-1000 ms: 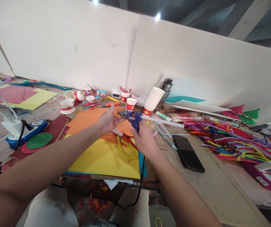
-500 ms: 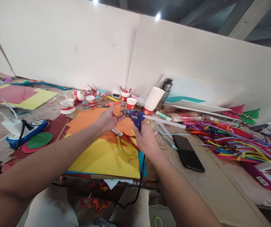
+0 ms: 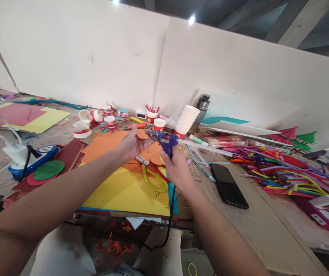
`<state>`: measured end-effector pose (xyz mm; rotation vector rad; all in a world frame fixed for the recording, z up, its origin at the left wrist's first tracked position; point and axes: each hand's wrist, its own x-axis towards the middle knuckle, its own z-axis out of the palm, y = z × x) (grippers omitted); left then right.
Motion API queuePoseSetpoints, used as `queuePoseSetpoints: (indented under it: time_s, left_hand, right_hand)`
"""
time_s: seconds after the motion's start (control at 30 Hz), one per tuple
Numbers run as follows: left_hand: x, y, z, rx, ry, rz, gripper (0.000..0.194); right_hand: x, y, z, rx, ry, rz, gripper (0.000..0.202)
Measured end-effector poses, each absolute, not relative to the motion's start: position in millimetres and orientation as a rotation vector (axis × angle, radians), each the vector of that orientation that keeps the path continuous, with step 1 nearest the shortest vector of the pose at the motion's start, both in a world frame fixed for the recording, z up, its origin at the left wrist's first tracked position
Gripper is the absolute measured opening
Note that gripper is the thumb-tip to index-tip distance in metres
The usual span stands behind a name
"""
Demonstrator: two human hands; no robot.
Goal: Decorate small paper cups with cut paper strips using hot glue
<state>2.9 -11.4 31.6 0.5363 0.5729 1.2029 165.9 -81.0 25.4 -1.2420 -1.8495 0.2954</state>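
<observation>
My right hand (image 3: 175, 163) is closed round the handle of a blue hot glue gun (image 3: 167, 142), with a long clear glue stick (image 3: 207, 147) poking out of its back. Its nozzle points left, toward a small orange paper piece (image 3: 142, 133) in my left hand (image 3: 134, 145). The nozzle overlaps that paper in view; whether they touch I cannot tell. Below the hands, scissors with yellow handles (image 3: 154, 187) lie on yellow paper (image 3: 124, 195), beside a tool with red handles (image 3: 160, 171). Sheets of orange paper (image 3: 99, 147) lie under and left of my left hand.
A stack of paper cups (image 3: 187, 119) stands behind the glue gun. A black phone (image 3: 229, 186) and a pile of pipe cleaners (image 3: 293, 168) lie to the right. On the left is a blue power strip (image 3: 33, 163). A black cord (image 3: 171, 218) hangs over the table edge.
The glue gun has shifted slightly right. The orange paper in my left hand has tilted and now shows as a flatter, narrower shape.
</observation>
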Motion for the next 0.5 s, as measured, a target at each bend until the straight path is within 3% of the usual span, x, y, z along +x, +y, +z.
queuePoseSetpoints:
  time_s: [0.2,0.5]
  left_hand:
    - [-2.8,-9.3,27.4,0.607,0.541,1.104,0.074]
    - [-4.8,-12.5,28.9,0.676,0.643,1.137,0.063]
  right_hand:
    - [165.1,-83.5,28.6,-1.175,-1.821,0.347,0.034]
    - [164.5,-83.8,29.2,-1.175,-1.848,0.330,0.030]
